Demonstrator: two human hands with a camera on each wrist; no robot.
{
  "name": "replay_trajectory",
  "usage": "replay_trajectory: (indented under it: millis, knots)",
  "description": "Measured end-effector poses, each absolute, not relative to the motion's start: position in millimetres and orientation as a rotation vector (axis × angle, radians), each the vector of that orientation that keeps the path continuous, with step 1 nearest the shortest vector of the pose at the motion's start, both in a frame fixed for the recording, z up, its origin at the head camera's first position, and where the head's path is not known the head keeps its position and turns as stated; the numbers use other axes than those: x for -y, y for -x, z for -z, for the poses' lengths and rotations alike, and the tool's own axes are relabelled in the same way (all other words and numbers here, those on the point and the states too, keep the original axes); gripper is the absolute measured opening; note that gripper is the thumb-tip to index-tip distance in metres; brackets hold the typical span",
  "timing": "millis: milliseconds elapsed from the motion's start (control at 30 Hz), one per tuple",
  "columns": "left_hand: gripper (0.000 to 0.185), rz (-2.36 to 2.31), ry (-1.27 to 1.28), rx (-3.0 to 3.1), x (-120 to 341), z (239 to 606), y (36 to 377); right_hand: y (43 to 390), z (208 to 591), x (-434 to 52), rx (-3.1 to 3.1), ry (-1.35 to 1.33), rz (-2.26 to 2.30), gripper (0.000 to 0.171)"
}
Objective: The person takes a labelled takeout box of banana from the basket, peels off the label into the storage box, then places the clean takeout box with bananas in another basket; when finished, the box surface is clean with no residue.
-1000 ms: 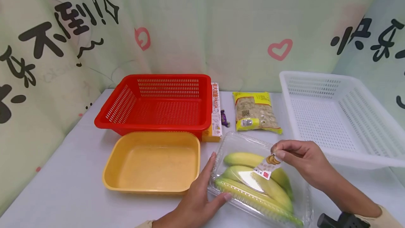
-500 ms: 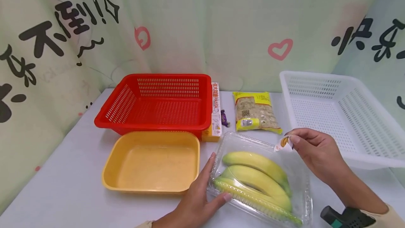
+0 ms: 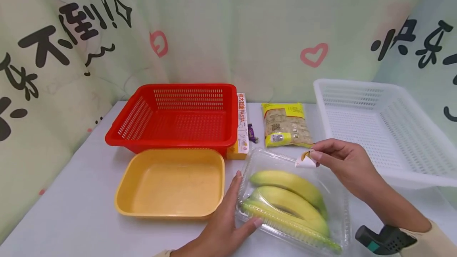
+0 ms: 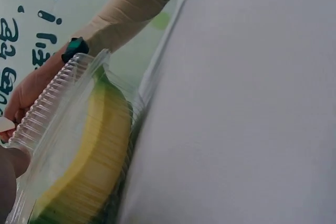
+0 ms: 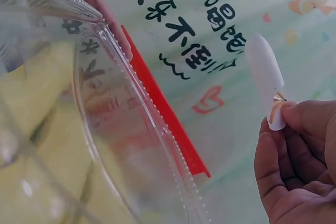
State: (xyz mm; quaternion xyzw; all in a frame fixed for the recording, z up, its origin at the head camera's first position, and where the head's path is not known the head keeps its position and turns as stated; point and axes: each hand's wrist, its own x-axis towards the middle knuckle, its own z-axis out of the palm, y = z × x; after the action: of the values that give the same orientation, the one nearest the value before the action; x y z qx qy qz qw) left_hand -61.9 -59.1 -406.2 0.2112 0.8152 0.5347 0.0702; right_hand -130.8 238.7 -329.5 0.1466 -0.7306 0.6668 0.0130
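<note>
A clear plastic clamshell box (image 3: 273, 158) with several yellow-green bananas (image 3: 292, 205) inside sits tilted at an angle on the table. My left hand (image 3: 223, 225) holds the box's near left corner, fingers along its left side and thumb over the front edge. Above the far right part of the lid, my right hand (image 3: 344, 165) pinches a white sticker label (image 3: 306, 160) printed with bananas. The right wrist view shows the sticker (image 5: 265, 66) curling up from between thumb and fingers, apart from the lid. One banana (image 4: 92, 161) shows through the box's side in the left wrist view.
A yellow basin (image 3: 169, 211) stands left of the box, with a red basket (image 3: 171, 144) behind it. Pasta box (image 3: 243, 130), purple-wrapped candy (image 3: 252, 133) and yellow-and-brown food bag (image 3: 287, 126) lie at the back. A white basket (image 3: 357, 142) stands at right.
My right hand has lifted the sticker off the lid, going up and right, then moved back left with it. The left hand and box stay put.
</note>
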Motion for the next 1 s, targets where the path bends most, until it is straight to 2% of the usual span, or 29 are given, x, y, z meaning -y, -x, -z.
replay_trajectory:
  millis: [367,533,700,1000]
  knots:
    - [0.09,-1.637,-0.601,-2.419,56.6,394.8,58.0,134.3,318.9,-228.8,2.29,-0.483,-2.019,0.016]
    - [0.089,-1.652,-0.682,-2.52,60.6,385.8,56.2,134.8,316.4,-224.3,2.344,-0.475,-1.974,0.013]
    - [0.08,-1.675,-0.79,-2.57,71.8,377.7,59.7,134.4,309.5,-220.1,2.481,-0.46,-1.851,0.008]
    - [0.074,-1.632,-0.812,-2.731,101.6,369.4,73.9,139.2,301.1,-203.7,2.605,-0.543,-1.78,0.017]
